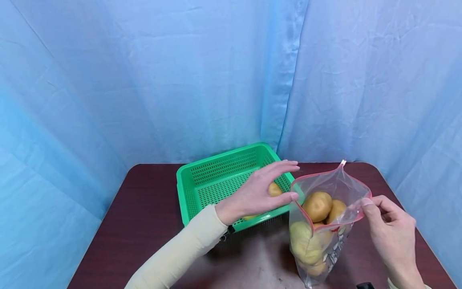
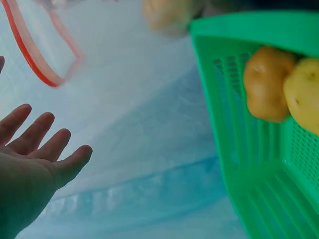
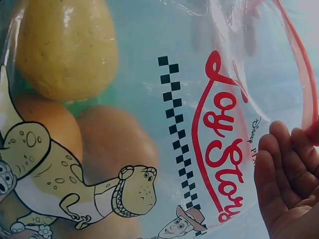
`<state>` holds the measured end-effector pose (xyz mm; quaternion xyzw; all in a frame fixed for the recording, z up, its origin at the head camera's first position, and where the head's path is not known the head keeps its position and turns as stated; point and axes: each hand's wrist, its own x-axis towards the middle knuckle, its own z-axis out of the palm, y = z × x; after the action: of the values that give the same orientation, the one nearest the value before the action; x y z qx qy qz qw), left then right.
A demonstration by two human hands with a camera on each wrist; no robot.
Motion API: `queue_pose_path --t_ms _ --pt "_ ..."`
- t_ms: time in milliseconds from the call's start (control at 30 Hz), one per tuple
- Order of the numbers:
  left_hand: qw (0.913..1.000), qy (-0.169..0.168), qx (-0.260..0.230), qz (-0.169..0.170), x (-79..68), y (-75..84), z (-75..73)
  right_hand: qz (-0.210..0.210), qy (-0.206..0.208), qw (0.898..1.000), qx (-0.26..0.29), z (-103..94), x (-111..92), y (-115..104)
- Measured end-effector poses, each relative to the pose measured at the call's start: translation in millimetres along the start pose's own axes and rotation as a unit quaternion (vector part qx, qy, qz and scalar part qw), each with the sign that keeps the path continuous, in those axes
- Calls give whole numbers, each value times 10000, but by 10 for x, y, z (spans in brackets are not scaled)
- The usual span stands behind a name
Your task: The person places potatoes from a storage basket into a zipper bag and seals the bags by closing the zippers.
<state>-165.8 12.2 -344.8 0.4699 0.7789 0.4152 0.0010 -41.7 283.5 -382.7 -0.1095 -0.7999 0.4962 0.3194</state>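
Observation:
A clear zip bag [image 1: 335,249] with a red rim stands upright and open-mouthed at the right, holding several brown and yellow potato-like things [image 1: 317,206]. My right hand [image 1: 395,228] pinches the right side of its rim between thumb and fingers. My left hand [image 1: 252,192] reaches over the basket with fingers stretched out, its thumb by the bag's left rim; whether it touches I cannot tell. In the left wrist view the palm holds nothing. Through the bag's printed side, the right wrist view shows a yellow potato-like thing [image 3: 70,45] above brown ones.
A green perforated basket [image 1: 184,196] sits at the back middle of the dark table [image 1: 119,241]. Inside it, a brown potato-like thing [image 2: 269,84] lies against a yellow one [image 2: 305,94]. Blue curtains [image 1: 180,80] hang behind and beside the table.

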Motion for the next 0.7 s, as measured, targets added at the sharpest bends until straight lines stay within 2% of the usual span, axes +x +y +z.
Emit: queue_pose_path --t_ms 200,400,700 --pt "9986 -258 43 -454 -14 -162 -113 74 22 10000 -50 -2 -5 -2" --pt "9926 -677 230 -985 -2 -385 -196 19 -7 10000 -37 -2 -15 2" --pt "9798 -1462 655 -1195 -35 -799 -165 -5 -7 10000 -78 -14 -35 14"
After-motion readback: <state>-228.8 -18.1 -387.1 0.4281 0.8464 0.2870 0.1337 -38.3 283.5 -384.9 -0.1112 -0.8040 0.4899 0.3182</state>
